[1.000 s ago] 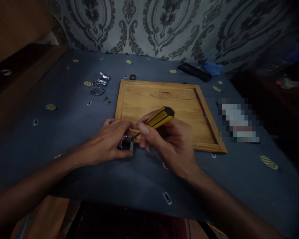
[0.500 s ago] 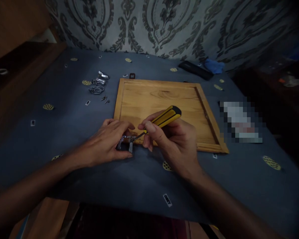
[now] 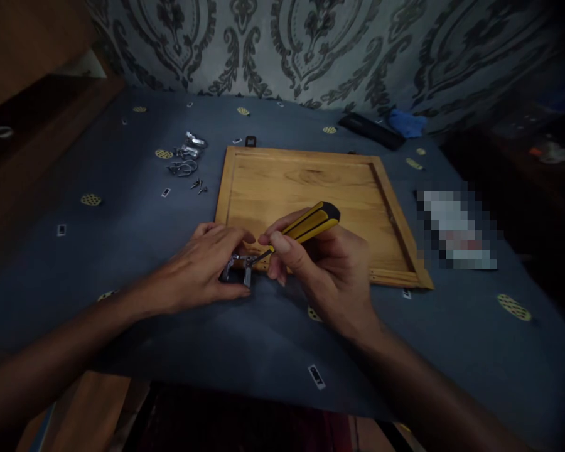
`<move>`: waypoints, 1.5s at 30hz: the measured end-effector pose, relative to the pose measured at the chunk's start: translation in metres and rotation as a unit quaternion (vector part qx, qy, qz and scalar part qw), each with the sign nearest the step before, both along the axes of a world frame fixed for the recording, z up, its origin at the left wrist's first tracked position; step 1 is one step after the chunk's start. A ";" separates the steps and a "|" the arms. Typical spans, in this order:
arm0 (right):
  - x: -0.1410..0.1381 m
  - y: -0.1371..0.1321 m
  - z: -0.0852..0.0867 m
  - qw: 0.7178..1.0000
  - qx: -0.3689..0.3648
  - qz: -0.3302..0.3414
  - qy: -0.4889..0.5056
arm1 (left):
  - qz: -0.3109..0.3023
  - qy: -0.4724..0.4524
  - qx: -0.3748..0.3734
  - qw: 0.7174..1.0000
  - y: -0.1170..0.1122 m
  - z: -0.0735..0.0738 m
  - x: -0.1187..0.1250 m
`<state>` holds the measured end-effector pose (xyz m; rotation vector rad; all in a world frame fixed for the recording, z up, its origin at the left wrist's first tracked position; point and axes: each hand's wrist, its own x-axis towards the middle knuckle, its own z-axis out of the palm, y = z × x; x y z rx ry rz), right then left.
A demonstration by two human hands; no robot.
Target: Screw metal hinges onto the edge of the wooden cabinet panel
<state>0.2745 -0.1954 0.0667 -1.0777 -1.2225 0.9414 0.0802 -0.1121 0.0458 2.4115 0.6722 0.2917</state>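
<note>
A square wooden panel (image 3: 311,188) with a raised frame lies on a blue patterned cloth (image 3: 122,251). At its near left corner sits a small metal hinge (image 3: 239,269). My left hand (image 3: 202,270) is closed over the hinge and presses it against the panel's edge. A yellow and black screwdriver (image 3: 306,227) is gripped in my right hand (image 3: 320,270), and its tip rests on the hinge.
More metal hinges and loose screws (image 3: 188,160) lie on the cloth to the far left of the panel. A dark flat object (image 3: 370,130) and a blue cloth (image 3: 407,122) sit near the patterned wall. A blurred white pack (image 3: 454,229) lies right of the panel.
The screwdriver handle has shifted slightly in my right hand, as if being turned. My left hand stays on the hinge.
</note>
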 end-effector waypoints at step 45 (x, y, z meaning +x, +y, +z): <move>0.020 0.024 0.042 0.972 0.000 0.211 -0.099 | 0.000 -0.024 0.027 0.999 0.000 -0.006 -0.003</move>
